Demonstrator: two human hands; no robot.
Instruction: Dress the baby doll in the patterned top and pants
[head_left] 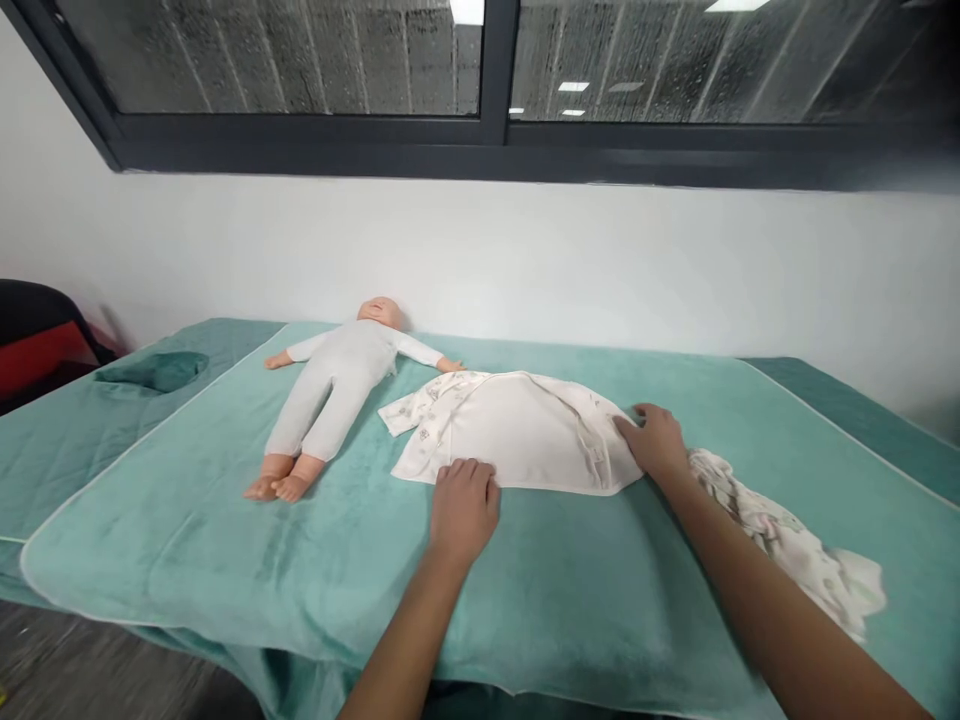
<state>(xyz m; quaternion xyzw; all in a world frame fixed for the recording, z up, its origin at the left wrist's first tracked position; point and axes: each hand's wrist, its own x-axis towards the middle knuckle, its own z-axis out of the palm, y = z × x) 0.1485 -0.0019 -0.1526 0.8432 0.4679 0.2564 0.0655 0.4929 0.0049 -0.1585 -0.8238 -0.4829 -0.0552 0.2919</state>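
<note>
A white baby shirt (525, 430) with a small print on its sleeve and edging lies spread on the green cover, its printed left-side sleeve stretched out. My left hand (463, 510) is at the shirt's near hem, fingers together and bent over the edge; the fingertips are partly hidden. At the shirt's right edge, my right hand (658, 445) has thumb and fingers closed on the cloth. Left of the shirt a baby doll (337, 375) in a white bodysuit lies on its back, arms spread, one hand close to the sleeve.
Beside my right forearm lies a crumpled printed cloth (780, 530). The green cover (225, 570) drapes over the table's front edge. A white wall (562, 260) and a dark window frame (375, 155) stand behind. A black and red chair (45, 345) is at far left.
</note>
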